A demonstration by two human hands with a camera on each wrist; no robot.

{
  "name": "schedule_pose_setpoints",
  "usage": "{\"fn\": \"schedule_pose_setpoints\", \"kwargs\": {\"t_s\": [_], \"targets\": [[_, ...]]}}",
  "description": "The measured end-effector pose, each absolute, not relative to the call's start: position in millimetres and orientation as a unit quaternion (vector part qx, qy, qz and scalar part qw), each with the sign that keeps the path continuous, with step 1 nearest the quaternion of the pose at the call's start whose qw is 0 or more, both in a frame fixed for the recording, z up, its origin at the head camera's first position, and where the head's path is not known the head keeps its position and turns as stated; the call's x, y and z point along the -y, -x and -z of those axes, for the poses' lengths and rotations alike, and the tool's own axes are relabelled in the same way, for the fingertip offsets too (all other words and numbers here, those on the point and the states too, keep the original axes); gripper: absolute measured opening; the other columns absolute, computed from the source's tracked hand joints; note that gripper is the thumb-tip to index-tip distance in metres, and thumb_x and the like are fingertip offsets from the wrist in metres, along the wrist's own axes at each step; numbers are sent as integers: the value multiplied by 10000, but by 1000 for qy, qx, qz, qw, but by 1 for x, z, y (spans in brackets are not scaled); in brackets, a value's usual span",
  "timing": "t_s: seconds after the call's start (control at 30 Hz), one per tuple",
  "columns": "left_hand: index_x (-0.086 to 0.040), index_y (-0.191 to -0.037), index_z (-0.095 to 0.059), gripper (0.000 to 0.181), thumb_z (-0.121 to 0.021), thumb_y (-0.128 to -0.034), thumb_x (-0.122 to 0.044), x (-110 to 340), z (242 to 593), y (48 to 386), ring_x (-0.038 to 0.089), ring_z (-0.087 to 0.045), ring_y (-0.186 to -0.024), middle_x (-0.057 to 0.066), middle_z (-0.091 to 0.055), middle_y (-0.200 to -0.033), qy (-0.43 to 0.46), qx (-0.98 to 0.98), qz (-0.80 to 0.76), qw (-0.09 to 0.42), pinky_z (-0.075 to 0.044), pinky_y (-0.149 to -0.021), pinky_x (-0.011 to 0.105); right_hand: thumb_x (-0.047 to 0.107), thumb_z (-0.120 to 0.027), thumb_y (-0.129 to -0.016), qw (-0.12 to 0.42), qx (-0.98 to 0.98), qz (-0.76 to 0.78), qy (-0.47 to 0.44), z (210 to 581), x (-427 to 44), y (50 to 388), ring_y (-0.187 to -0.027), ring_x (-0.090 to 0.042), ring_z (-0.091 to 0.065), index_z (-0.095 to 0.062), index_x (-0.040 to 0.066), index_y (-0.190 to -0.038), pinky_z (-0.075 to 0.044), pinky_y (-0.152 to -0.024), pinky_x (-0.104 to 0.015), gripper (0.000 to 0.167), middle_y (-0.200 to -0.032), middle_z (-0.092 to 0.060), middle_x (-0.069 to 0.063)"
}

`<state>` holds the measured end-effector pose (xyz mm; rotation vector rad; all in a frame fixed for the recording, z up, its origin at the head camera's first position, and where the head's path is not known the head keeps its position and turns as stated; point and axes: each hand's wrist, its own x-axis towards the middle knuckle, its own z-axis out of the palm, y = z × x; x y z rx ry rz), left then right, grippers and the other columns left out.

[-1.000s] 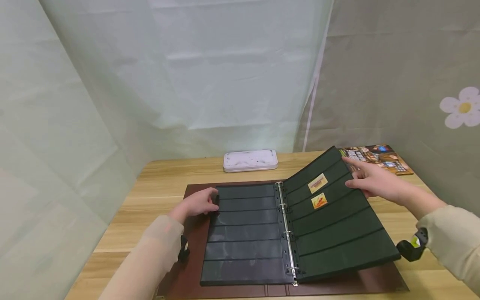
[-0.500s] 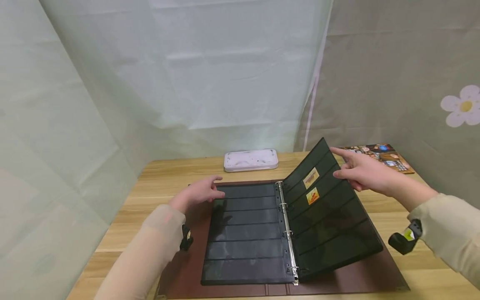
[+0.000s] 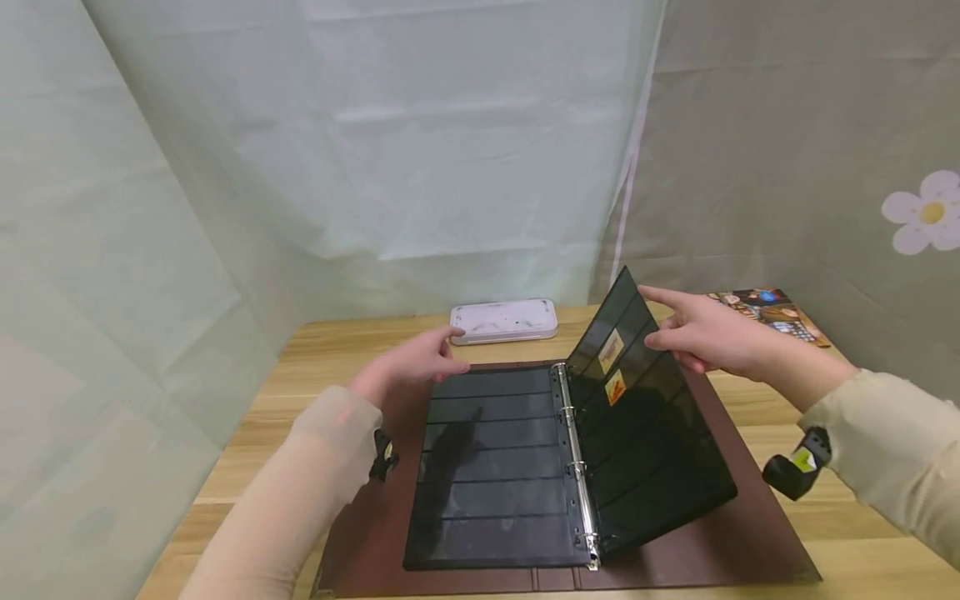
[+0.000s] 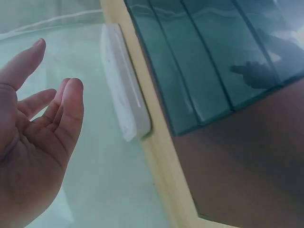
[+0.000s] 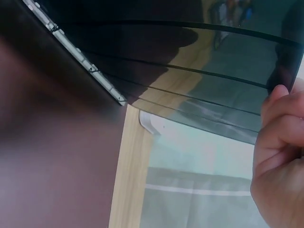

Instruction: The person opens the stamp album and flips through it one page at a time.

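A ring-bound stamp album with a brown cover lies open. Its left black page is flat, with rows of clear strips. The right-hand black page is raised and tilted toward the rings, bearing a pale stamp and an orange-yellow stamp. At that page's outer edge my right hand pinches it; curled fingers show in the right wrist view. My left hand hovers by the left page's upper left corner, holding nothing, fingers apart in the left wrist view.
A white flat tin stands behind the album on the wooden table. At the back right lies a colourful printed booklet, partly covered by the right arm. Fabric curtains hang behind and at the left.
My right hand has moved left, lifting the right-hand page steeper toward the rings. My left hand has left the left page's edge and moved up and to the right.
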<state>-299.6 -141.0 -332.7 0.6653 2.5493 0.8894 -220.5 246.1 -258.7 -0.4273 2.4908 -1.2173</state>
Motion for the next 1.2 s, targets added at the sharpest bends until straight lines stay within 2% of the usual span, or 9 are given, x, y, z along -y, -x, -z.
{"fn": "schedule_pose_setpoints", "kwargs": {"t_s": [0.13,0.3,0.53,0.73,0.9,1.07,1.2], "targets": [[-16,-1421,-314,672,-657,-886,-234,134,324,301,220,-520,-600,53,-531,-701,-244,-902,-310,176,-425,-639,304,182,-579,-909,168,-879,423,144,255,-242,221,-393,-137,-390,-81,147,-1518,-353,-400,-298,787,-537,-444,-53],[-15,-1429,-303,677,-652,-889,-231,129,315,302,174,-526,-607,75,-560,-788,-247,-903,-304,174,-437,-628,300,164,-575,-904,169,-882,414,145,247,-236,223,-395,-138,-388,-86,144,-1517,-362,-425,-298,785,-523,-439,-45],[-61,-1451,-277,687,-641,-899,-246,123,300,300,320,-567,-758,134,-575,-853,-245,-900,-309,185,-440,-664,327,164,-575,-900,170,-886,401,159,235,-226,226,-390,-144,-401,-94,145,-1516,-299,-387,-273,782,-511,-443,-47],[-86,-1454,-287,703,-643,-892,-314,117,292,299,246,-567,-739,95,-569,-857,-246,-900,-313,179,-439,-681,324,151,-567,-905,181,-874,417,170,235,-221,227,-388,-137,-397,-75,134,-1517,-339,-402,-283,785,-512,-437,-38],[-99,-1460,-275,697,-630,-901,-314,110,282,300,232,-558,-736,141,-577,-931,-247,-889,-341,179,-451,-719,328,141,-572,-899,180,-866,432,175,235,-215,229,-392,-136,-387,-84,129,-1515,-391,-448,-303,786,-497,-423,-32],[-120,-1470,-266,695,-624,-906,-311,103,272,299,298,-574,-809,147,-580,-988,-253,-882,-353,181,-468,-717,360,150,-579,-895,183,-858,445,180,234,-207,231,-392,-136,-376,-79,142,-1516,-353,-429,-300,798,-499,-415,-30],[-131,-1473,-269,700,-626,-902,-321,97,266,298,245,-595,-803,106,-582,-1002,-257,-884,-348,178,-478,-688,333,157,-577,-898,187,-858,447,171,235,-202,232,-392,-139,-373,-85,174,-1517,-304,-402,-290,791,-503,-418,-33]]}}
